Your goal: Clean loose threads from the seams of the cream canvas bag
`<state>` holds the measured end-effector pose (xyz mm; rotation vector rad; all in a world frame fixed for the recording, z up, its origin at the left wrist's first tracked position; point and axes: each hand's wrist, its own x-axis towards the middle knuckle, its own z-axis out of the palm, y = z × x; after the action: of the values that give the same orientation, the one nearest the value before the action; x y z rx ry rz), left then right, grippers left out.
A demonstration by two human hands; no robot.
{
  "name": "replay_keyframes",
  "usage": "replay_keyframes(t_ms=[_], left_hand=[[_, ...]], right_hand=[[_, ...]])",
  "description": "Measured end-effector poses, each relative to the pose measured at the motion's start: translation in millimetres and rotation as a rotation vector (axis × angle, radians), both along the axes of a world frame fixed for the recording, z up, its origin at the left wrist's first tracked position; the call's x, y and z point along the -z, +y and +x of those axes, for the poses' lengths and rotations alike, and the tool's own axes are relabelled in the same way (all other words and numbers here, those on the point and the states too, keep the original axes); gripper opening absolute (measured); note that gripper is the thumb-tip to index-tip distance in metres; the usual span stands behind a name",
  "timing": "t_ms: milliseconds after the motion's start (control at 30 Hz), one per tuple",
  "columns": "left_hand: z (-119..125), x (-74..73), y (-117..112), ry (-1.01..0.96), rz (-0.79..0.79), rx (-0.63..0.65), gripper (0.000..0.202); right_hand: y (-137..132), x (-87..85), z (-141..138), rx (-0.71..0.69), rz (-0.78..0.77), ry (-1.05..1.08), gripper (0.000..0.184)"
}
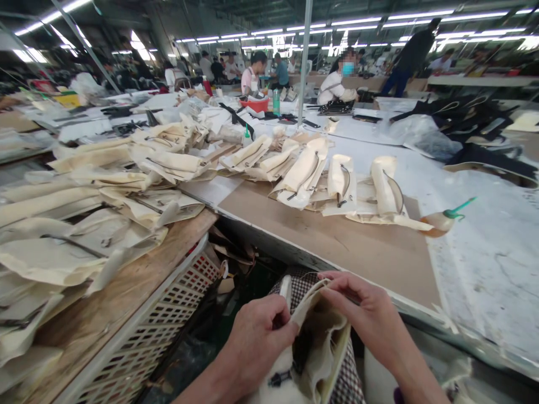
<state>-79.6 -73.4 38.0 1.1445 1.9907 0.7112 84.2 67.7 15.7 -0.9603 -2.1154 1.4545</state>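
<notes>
A cream fabric piece (324, 336) with frayed raw edges stands open like a pouch over my lap. My left hand (263, 331) pinches its near edge between thumb and bent forefinger. On the far edge, my right hand (362, 308) is closed, thumb against fingers. A narrow white end (286, 289) sticks up beside my left hand; I cannot tell whether it belongs to the fabric. A dark zipper end (280, 379) shows low on the piece. Checked cloth (351, 370) lies beneath it.
Cream pieces with dark zippers (305, 171) line the table, and more heap on the wooden board (185, 235) at left. Below stands a white plastic basket (143, 331). A glue bottle with green nozzle (440, 223) lies tilted at right. People work farther back.
</notes>
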Motion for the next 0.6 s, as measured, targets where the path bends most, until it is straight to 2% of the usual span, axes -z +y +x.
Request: replay_keyframes(t_ms=[133,267,400,600], left_hand=[[-3.5,-0.2,5.2,-0.058,-0.018,-0.006,0.017],[-1.0,-1.6,8.4,-0.127,0.039,0.003,0.007],[1.8,0.7,9.7,-0.203,0.07,0.019,0.014],[2.2,4.7,9.5,-0.183,0.088,0.033,0.009]], right_hand=[[1.9,-3.7,3.4,-0.037,0.029,-0.016,0.018],[-2.2,-1.4,5.1,0.031,0.144,-0.041,0.022],[-7.1,1.8,3.8,0.126,0.224,-0.045,0.021],[-3.0,10.1,8.8,0.108,0.276,-0.04,0.021]])
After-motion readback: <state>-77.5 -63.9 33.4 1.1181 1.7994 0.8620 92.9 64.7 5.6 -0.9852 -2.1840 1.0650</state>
